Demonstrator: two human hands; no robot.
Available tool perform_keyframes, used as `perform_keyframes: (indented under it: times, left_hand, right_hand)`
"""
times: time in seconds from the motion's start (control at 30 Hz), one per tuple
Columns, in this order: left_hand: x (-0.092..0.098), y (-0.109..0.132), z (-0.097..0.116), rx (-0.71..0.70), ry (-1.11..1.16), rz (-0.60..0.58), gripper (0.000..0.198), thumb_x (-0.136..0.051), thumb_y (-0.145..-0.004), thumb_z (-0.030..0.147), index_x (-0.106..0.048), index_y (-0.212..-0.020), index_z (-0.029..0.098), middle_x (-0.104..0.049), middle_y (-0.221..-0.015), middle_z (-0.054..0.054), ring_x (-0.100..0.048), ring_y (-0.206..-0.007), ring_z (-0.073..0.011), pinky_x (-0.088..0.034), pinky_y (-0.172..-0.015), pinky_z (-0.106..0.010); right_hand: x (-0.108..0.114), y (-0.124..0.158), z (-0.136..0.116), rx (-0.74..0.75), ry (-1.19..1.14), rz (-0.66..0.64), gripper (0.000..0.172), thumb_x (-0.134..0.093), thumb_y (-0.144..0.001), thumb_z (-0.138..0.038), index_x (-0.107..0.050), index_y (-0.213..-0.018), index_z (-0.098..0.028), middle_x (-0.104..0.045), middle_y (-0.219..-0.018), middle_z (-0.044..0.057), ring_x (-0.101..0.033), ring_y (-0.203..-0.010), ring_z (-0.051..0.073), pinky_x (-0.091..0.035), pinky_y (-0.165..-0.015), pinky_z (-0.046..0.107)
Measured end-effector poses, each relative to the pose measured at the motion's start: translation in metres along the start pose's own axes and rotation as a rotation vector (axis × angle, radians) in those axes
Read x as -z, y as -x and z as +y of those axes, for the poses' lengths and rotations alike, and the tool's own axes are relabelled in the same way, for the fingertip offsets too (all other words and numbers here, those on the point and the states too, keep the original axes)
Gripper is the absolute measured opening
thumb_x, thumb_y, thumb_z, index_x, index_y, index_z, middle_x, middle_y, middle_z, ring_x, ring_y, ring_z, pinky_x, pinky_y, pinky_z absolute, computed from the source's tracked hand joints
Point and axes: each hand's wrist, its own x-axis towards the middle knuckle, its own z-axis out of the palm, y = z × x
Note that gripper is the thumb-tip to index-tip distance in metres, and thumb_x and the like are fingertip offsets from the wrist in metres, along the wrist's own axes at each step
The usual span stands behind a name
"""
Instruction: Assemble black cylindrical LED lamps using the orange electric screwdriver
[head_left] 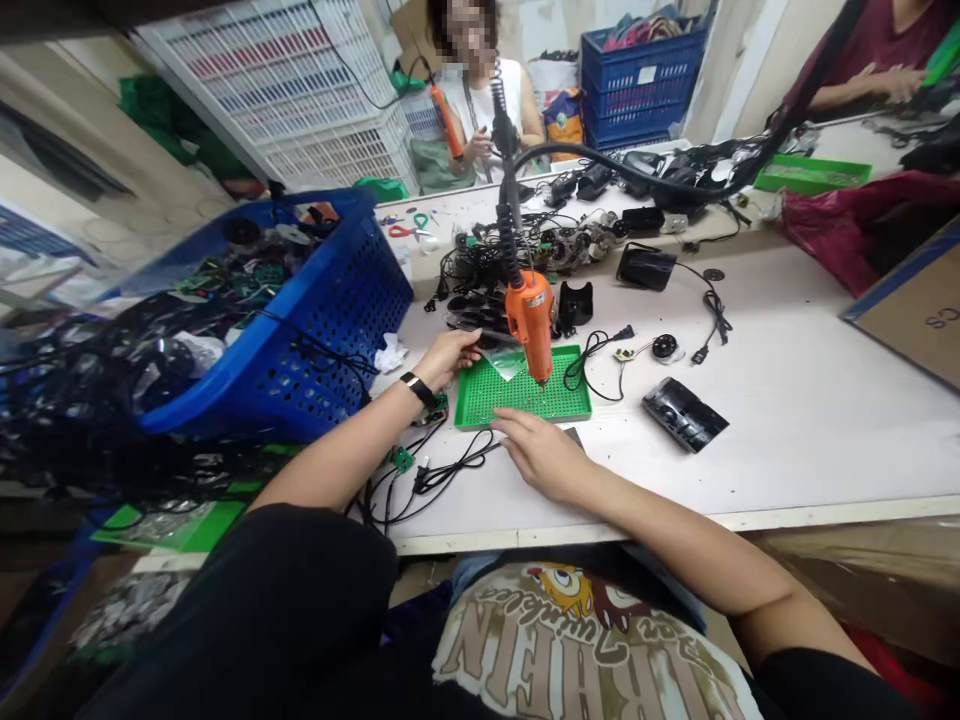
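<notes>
My left hand [448,358], with a black band on its wrist, is at the left side of a green perforated tray [465,412]. Its fingers are closed at the edge of a clear plastic piece [508,362] that slants over the tray. At the tray's near edge, my right hand [546,456] lies with fingers stretched out. A dark flat part [574,438] shows partly from beneath it; the rest is hidden. An orange electric screwdriver [531,325] hangs from a coiled cord, bit down above the tray. Tiny bits lie in the tray.
A blue basket [300,350] full of electronic scrap stands left. A black casing [684,414], a round part with wires [664,347] and a corded plug [624,332] lie right. Farther back are piled cables and parts [570,240]. A person [480,100] sits opposite.
</notes>
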Motion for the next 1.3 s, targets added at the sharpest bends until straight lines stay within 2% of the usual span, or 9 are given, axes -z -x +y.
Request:
perform_keyframes:
  times: [0.13,0.37,0.5,0.6,0.67,0.8,0.87,1.03,1.3]
  left_hand:
    - [0.025,0.012,0.007,-0.090,0.028,0.017,0.027,-0.087,-0.084,0.026,-0.062,-0.079,0.015,-0.067,-0.065,0.001,-0.059,-0.054,-0.0079,-0.046,-0.053,-0.017]
    - [0.038,0.002,0.061,-0.156,0.169,0.011,0.024,-0.074,-0.095,0.028,-0.059,-0.083,0.015,-0.072,-0.073,-0.004,-0.075,-0.070,-0.0187,-0.061,-0.068,-0.029]
    - [0.042,0.030,0.082,-0.344,0.312,-0.025,0.020,-0.069,-0.100,0.031,-0.065,-0.093,0.014,-0.077,-0.089,-0.009,-0.079,-0.083,-0.0211,-0.064,-0.076,-0.031]
    - [0.044,0.071,0.051,-0.445,0.429,0.010,0.024,-0.075,-0.096,0.036,-0.062,-0.093,0.017,-0.077,-0.090,-0.005,-0.080,-0.080,-0.0200,-0.062,-0.066,-0.026]
    - [0.039,0.098,0.011,-0.329,0.462,0.053,0.035,-0.082,-0.089,0.042,-0.055,-0.086,0.019,-0.071,-0.077,0.002,-0.077,-0.070,-0.0174,-0.060,-0.057,-0.023]
    - [0.014,0.133,-0.067,-0.211,0.509,0.094,0.048,-0.091,-0.078,0.046,-0.052,-0.081,0.018,-0.068,-0.075,0.004,-0.073,-0.063,-0.0124,-0.061,-0.058,-0.022]
    - [0.002,0.144,-0.091,-0.178,0.545,0.092,0.053,-0.095,-0.071,0.050,-0.054,-0.082,0.018,-0.069,-0.078,0.003,-0.074,-0.067,-0.0133,-0.063,-0.063,-0.024]
    - [-0.012,0.165,-0.108,-0.157,0.595,0.064,0.061,-0.099,-0.059,0.055,-0.057,-0.081,0.017,-0.069,-0.078,0.002,-0.074,-0.072,-0.0144,-0.066,-0.075,-0.032]
    - [-0.011,0.170,-0.115,-0.230,0.522,0.083,0.056,-0.096,-0.063,0.058,-0.062,-0.080,0.017,-0.070,-0.077,0.001,-0.075,-0.072,-0.0162,-0.066,-0.075,-0.034]
  right_hand:
    - [0.001,-0.018,0.014,-0.108,-0.005,0.014,0.050,-0.051,-0.100,-0.019,-0.056,-0.148,-0.008,-0.046,-0.165,0.026,-0.052,-0.149,0.037,-0.045,-0.123,0.058]
    - [0.040,-0.027,0.054,-0.248,-0.098,0.157,0.064,-0.056,-0.098,-0.030,-0.044,-0.159,-0.014,-0.046,-0.165,0.023,-0.039,-0.159,0.036,-0.027,-0.133,0.062]
    - [0.045,-0.034,0.059,-0.307,-0.202,0.250,0.070,-0.055,-0.099,-0.046,-0.039,-0.162,-0.018,-0.042,-0.167,0.023,-0.055,-0.146,0.039,-0.045,-0.121,0.065]
    - [0.042,-0.044,0.061,-0.335,-0.306,0.288,0.068,-0.029,-0.107,-0.060,-0.029,-0.166,-0.026,-0.047,-0.164,0.020,-0.070,-0.129,0.033,-0.060,-0.105,0.058]
    - [0.038,-0.052,0.057,-0.342,-0.326,0.331,0.071,-0.023,-0.106,-0.066,-0.026,-0.166,-0.028,-0.044,-0.167,0.018,-0.065,-0.136,0.031,-0.058,-0.108,0.056]
    - [0.023,-0.058,0.032,-0.087,-0.032,0.347,0.071,-0.061,-0.094,-0.066,-0.052,-0.152,-0.025,-0.034,-0.173,0.016,-0.034,-0.160,0.037,-0.033,-0.128,0.063]
    - [0.012,-0.057,0.017,0.080,0.097,0.174,0.052,-0.068,-0.094,-0.053,-0.066,-0.137,-0.023,-0.044,-0.167,0.016,-0.041,-0.156,0.037,-0.036,-0.126,0.061]
    - [-0.005,-0.051,-0.006,0.089,0.177,-0.123,0.025,-0.071,-0.096,-0.031,-0.076,-0.117,-0.019,-0.077,-0.128,0.014,-0.072,-0.117,0.033,-0.051,-0.106,0.052]
    - [0.000,-0.051,-0.003,0.134,0.118,-0.185,0.014,-0.066,-0.098,-0.025,-0.079,-0.098,-0.020,-0.083,-0.096,0.006,-0.076,-0.087,0.020,-0.054,-0.082,0.030]
